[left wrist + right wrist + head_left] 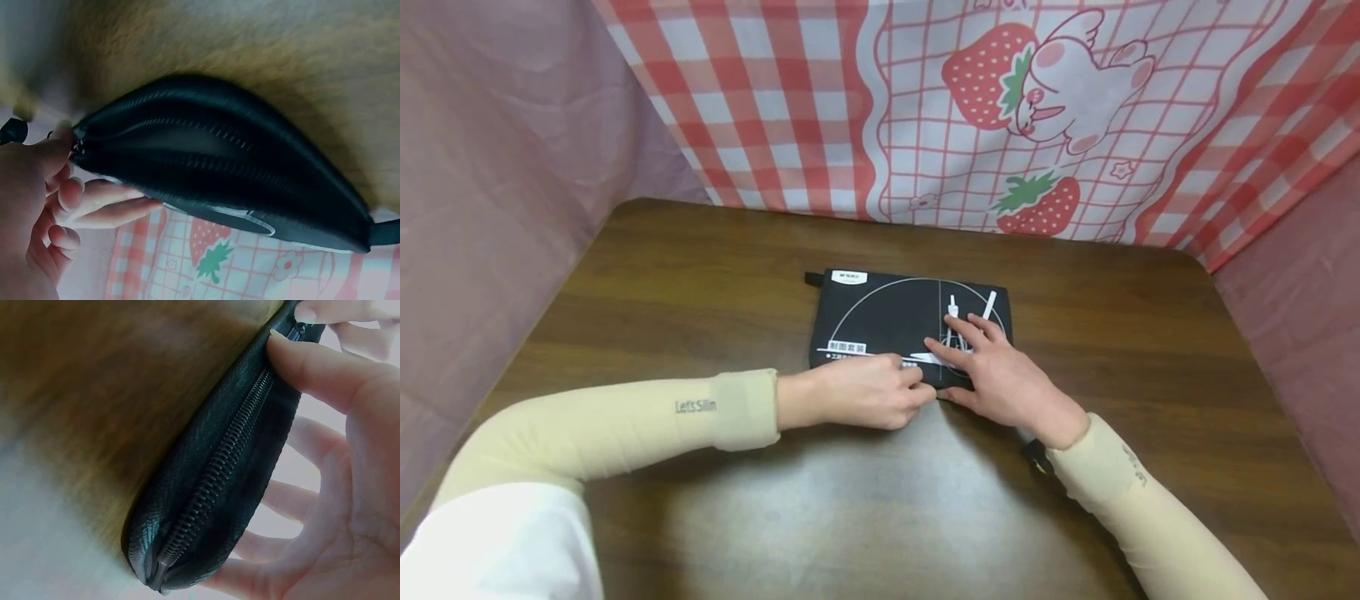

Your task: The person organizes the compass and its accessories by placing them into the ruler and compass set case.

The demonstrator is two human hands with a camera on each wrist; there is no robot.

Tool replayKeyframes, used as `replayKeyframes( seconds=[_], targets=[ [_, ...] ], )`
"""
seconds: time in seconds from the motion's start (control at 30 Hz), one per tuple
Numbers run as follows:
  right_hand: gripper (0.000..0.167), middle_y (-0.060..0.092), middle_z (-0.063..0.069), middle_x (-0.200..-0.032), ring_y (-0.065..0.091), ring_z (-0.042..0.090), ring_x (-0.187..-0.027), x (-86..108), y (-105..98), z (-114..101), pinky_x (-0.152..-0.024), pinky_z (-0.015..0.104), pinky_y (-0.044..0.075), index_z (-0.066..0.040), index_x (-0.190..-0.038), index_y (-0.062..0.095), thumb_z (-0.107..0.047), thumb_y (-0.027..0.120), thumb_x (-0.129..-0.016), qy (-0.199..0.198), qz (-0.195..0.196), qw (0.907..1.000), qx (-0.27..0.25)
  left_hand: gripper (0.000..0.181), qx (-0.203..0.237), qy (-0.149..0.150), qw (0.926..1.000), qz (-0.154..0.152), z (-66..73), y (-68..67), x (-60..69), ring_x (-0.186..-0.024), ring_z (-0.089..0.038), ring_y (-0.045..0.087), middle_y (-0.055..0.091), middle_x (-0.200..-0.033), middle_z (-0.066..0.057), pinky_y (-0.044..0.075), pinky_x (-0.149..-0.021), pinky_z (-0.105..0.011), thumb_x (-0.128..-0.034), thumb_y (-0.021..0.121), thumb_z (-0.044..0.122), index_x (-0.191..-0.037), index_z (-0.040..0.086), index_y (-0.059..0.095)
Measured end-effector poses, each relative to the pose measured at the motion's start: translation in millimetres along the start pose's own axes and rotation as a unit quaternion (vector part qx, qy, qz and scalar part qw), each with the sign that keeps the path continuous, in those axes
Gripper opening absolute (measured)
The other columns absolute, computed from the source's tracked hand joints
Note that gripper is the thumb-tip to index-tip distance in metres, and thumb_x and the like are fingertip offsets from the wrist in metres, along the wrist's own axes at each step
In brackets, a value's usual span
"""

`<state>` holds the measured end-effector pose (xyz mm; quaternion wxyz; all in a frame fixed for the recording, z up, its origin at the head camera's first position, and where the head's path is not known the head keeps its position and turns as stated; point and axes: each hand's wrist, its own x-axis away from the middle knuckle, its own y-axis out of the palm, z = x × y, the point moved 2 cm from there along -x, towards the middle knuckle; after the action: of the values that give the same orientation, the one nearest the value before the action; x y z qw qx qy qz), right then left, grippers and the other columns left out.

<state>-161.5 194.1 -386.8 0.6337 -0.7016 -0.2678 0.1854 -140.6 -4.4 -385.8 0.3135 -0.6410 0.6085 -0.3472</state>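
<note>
A black zipper pouch (887, 312) with white printing of a compass and an arc lies flat on the table. At its front edge my left hand (872, 392) pinches the zipper pull (76, 145) between thumb and fingertip. My right hand (1007, 379) holds the pouch's right part, fingers spread over the top and thumb on the zippered front side. In the left wrist view the pouch's mouth (187, 140) gapes, its two rows of teeth apart. The right wrist view shows closed zipper teeth (219, 462) on the other stretch. Whatever is inside cannot be seen.
The brown wooden table (700, 292) extends around the pouch. A red checked cloth (775, 100) with strawberries hangs behind it, and pink cloth (512, 125) hangs at the sides. A short black strap (813, 279) sticks out from the pouch's back left corner.
</note>
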Motion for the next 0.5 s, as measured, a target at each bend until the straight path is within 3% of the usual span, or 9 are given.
replayKeyframes(
  seconds=[0.23,0.5],
  targets=[
    [0.068,0.033,0.019,-0.156,0.028,0.047,-0.140,-0.4,1.7,-1.3,-0.091,0.056,0.050,-0.024,-0.146,0.053,-0.040,0.079,-0.085,0.001,0.001,1.0000,-0.005,0.024,0.022,-0.002,0.9998,0.002,-1.2,-3.6,3.7,-0.085,-0.016,0.059,0.061,-0.103,-0.001,0.053,-0.066,-0.030,-0.1007,0.054,0.012,-0.105,0.015,0.077],
    [0.070,0.033,0.018,-0.157,0.027,0.046,-0.141,0.7,-0.7,0.1,-0.092,0.057,0.049,-0.025,-0.146,0.052,-0.044,0.079,-0.084,0.008,-0.001,1.0000,0.001,0.017,0.028,-0.033,0.9990,-0.004,-2.9,-2.7,25.6,-0.080,-0.018,0.060,0.059,-0.095,-0.002,0.055,-0.062,-0.032,-0.0977,0.059,0.010,-0.100,0.012,0.075]
  ],
)
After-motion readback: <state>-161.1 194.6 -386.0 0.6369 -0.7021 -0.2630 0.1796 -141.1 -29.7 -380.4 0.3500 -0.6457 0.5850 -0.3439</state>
